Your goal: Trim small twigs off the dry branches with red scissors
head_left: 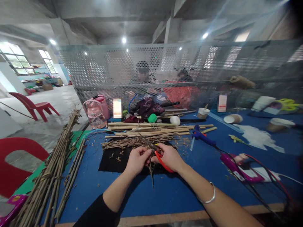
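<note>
My left hand (138, 160) is closed, with thumb and forefinger pinching a thin dry twig (151, 177) whose lower end points down towards me. My right hand (169, 156) is wrapped round red-handled scissors (163, 163), their dark blades reaching up and left above the left fingertips. Both hands are close together over a black cloth (111, 161). Just beyond them lies a row of thin dry twigs (118, 142), with crumbled leaf bits scattered on the cloth. The exact spot between the fingers is partly hidden.
Pale sticks (146, 128) lie behind the twigs. A tall bundle of stalks (50, 167) leans along the left edge. To the right are a blue glue gun (201, 135), a purple device (236, 168) with cables and white tissue (260, 137). A perforated screen (94, 69) stands behind, people beyond it.
</note>
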`<state>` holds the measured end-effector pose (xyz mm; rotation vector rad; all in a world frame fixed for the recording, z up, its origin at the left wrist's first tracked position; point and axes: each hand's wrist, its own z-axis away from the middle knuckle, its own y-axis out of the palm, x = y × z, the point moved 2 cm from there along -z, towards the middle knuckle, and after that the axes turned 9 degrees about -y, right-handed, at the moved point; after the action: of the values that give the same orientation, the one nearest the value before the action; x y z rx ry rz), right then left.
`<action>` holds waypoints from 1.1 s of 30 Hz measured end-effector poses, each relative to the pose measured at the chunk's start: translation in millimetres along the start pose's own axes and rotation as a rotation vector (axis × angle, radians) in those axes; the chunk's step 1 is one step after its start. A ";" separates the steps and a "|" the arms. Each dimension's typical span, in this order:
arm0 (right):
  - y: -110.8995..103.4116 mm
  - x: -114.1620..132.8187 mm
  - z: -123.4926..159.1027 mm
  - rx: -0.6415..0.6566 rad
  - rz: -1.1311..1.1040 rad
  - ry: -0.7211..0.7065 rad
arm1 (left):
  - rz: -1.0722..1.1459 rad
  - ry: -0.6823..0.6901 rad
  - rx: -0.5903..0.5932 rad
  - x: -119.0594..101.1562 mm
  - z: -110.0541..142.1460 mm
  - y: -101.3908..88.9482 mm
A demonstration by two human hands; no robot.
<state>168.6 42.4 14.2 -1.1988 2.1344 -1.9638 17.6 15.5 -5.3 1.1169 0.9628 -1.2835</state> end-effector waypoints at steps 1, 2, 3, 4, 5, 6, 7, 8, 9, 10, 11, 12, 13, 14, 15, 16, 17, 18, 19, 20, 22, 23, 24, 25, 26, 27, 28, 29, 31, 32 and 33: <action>0.2 -1.2 -0.5 0.004 -0.005 0.004 | 0.000 -0.003 -0.004 -0.1 0.2 0.1; 0.3 -2.3 -1.1 0.010 -0.010 0.006 | 0.003 -0.005 -0.007 -0.2 0.5 0.1; 0.2 -3.2 -1.6 0.018 -0.015 0.006 | 0.010 -0.002 -0.009 -0.4 0.7 0.2; -0.1 -3.7 -2.1 0.025 -0.015 0.006 | 0.019 0.003 -0.010 -0.7 0.9 0.3; -0.6 -3.8 -2.5 0.033 -0.012 0.008 | 0.028 0.010 -0.011 -1.1 1.1 0.4; -1.3 -3.7 -2.7 0.042 -0.006 0.006 | 0.037 0.018 -0.011 -1.4 1.2 0.4; -2.0 -3.2 -2.7 0.047 0.003 0.004 | 0.041 0.026 -0.011 -1.7 1.2 0.4; -2.5 -2.7 -2.6 0.051 0.012 0.001 | 0.043 0.030 -0.010 -1.9 1.1 0.4; -2.8 -2.2 -2.4 0.052 0.017 -0.003 | 0.043 0.032 -0.010 -2.0 1.0 0.3; -2.8 -1.9 -2.2 0.054 0.017 -0.008 | 0.043 0.032 -0.009 -1.9 0.9 0.2; -2.4 -1.8 -1.9 0.055 0.011 -0.015 | 0.041 0.032 -0.008 -1.9 0.7 0.1; -1.9 -1.8 -1.6 0.054 0.001 -0.021 | 0.039 0.033 -0.008 -1.8 0.6 -0.1; -1.2 -2.1 -1.3 0.052 -0.012 -0.027 | 0.038 0.034 -0.009 -1.8 0.5 -0.2; -0.5 -2.4 -1.2 0.049 -0.024 -0.033 | 0.036 0.037 -0.010 -1.7 0.6 -0.3; -0.1 -2.7 -1.1 0.042 -0.032 -0.038 | 0.034 0.039 -0.013 -1.8 0.7 -0.4; 0.1 -2.9 -1.1 0.032 -0.037 -0.043 | 0.030 0.041 -0.017 -1.7 0.8 -0.4; 0.1 -2.9 -1.1 0.021 -0.040 -0.051 | 0.025 0.041 -0.021 -1.7 0.9 -0.4; -0.1 -2.5 -1.3 0.014 -0.044 -0.061 | 0.019 0.041 -0.026 -1.6 1.0 -0.3; -0.4 -2.0 -1.4 0.009 -0.048 -0.070 | 0.012 0.042 -0.030 -1.6 0.9 -0.3; -0.8 -1.3 -1.6 0.008 -0.052 -0.078 | 0.006 0.045 -0.033 -1.6 0.8 -0.2; -1.3 0.1 -1.9 0.011 -0.059 -0.086 | -0.001 0.051 -0.034 -1.6 0.4 -0.2; -1.4 0.6 -2.0 0.013 -0.062 -0.085 | -0.002 0.051 -0.033 -1.6 0.3 -0.2; -1.4 0.9 -2.0 0.015 -0.065 -0.083 | -0.003 0.049 -0.033 -1.7 0.2 -0.2; -1.1 0.9 -1.9 0.016 -0.068 -0.079 | -0.006 0.047 -0.035 -1.9 0.2 -0.3; -0.6 0.7 -1.8 0.018 -0.071 -0.072 | -0.008 0.046 -0.039 -2.3 0.4 -0.3; 0.0 0.2 -1.7 0.020 -0.073 -0.062 | -0.009 0.047 -0.044 -2.7 0.7 -0.4; 0.8 -0.4 -1.5 0.023 -0.075 -0.051 | -0.009 0.051 -0.047 -3.3 1.1 -0.4; 1.7 -1.0 -1.3 0.024 -0.076 -0.042 | -0.009 0.057 -0.047 -3.9 1.5 -0.4; 3.3 -1.6 -0.9 0.024 -0.073 -0.025 | -0.009 0.068 -0.044 -4.9 2.0 -0.2; 4.0 -1.6 -0.6 0.023 -0.070 -0.020 | -0.011 0.071 -0.043 -5.2 2.1 -0.2; 4.5 -1.3 -0.4 0.021 -0.067 -0.016 | -0.012 0.076 -0.043 -5.4 2.1 -0.2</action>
<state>166.9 43.1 9.8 -1.2944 2.0876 -1.9895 16.9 14.7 0.4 1.1349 1.0502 -1.2316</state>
